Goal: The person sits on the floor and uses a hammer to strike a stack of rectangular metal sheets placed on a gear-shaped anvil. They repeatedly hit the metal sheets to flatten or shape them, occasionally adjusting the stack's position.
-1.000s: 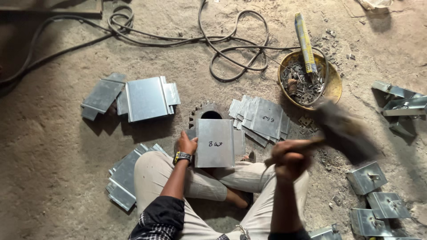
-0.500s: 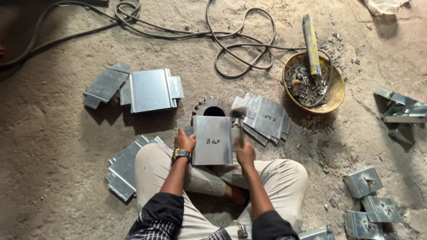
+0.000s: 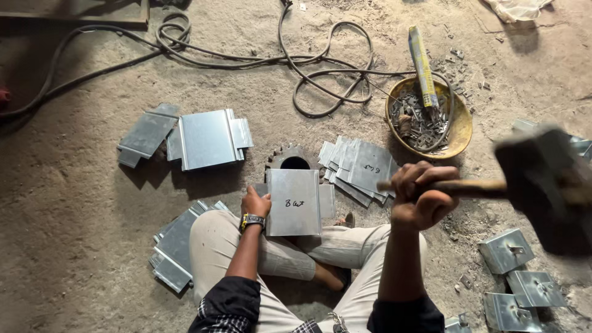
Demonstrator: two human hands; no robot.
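I sit cross-legged on a dirt floor. My left hand holds the left edge of a flat grey metal sheet that rests on a toothed gear in front of my knees. My right hand is shut on the wooden handle of a hammer, raised to the right of the sheet. The hammer's dark head is blurred at the right edge of the view.
Stacks of bent metal sheets lie at the left, lower left and behind the gear. A yellow bowl of small metal scraps stands at the back right. Folded brackets lie at the lower right. Cables loop across the floor.
My right hand was down at the sheet's right edge half a second ago. It has swung up and out to the right with the hammer. My left hand stays on the sheet.
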